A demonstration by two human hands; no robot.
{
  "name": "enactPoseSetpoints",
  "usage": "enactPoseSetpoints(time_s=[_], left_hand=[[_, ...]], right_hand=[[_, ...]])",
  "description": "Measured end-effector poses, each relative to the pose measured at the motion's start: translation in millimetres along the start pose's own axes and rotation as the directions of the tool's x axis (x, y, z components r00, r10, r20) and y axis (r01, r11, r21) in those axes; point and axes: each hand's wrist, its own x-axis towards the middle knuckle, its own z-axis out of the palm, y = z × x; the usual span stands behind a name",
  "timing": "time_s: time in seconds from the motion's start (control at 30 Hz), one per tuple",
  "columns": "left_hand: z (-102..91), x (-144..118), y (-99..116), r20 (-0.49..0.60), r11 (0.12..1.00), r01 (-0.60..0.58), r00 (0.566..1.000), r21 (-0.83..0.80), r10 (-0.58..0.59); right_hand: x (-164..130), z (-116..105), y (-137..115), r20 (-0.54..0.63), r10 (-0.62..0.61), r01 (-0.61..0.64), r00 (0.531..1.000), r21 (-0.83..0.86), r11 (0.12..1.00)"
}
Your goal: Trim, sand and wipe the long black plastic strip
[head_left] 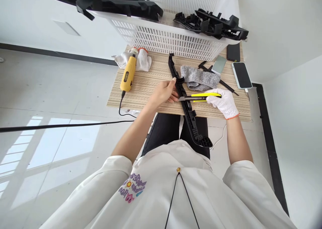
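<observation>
Nearest the camera, shows a white shirt [161,195], with dark trousers [163,130] just beyond. At the left of the bench [141,91], has a yellow rotary tool [128,73] lying with its cable trailing off the near edge, a balled white glove [144,60] just beside its tip. Next to the right, sets the bare left hand [164,91] against the left side of a long black plastic strip [188,110]: pinches it, judging by the pose, thumb up along the edge, other fingers [173,96] curled lower and partly hidden, with hardly any gap showing. Has the strip between both hands, long axis slanting from the far side of the bench down to the right, near end jutting past the bench edge over the lap. Across the strip's middle, points the blade [184,98] of a yellow-and-black utility knife [201,95] leftward, roughly crosswise to that axis, tip just beside the left fingers; leaves contact with the plastic unclear. Farther right, wraps the gloved right hand [223,103] around the knife handle, fingers closed on it, apart from the strip, so puts the left hand nearer. Beyond, has a grey cloth [200,78] and, rightmost, a phone [242,75].
</observation>
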Motion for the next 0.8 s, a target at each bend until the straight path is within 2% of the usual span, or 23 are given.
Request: enactPoseSetpoints(time_s=[0.13, 0.47, 0.8], left_hand=[[-0.4, -1, 0, -0.015, 1.0, -0.003, 1.0, 0.015, 0.003], [-2.2, 4, -10, -0.032, 0.985, -0.101, 0.994, 0.14, 0.107], [-0.9, -3, -6, -0.067, 0.976, -0.102, 0.991, 0.19, 0.117]], right_hand=[[1, 2, -1, -0.057, -0.015, 0.014, 0.998, -0.025, 1.0], [3, 2, 1, -0.08, 0.026, -0.03, 0.996, -0.049, 0.998], [2, 2, 0, -0.082, 0.005, -0.011, 0.997, -0.071, 0.997]])
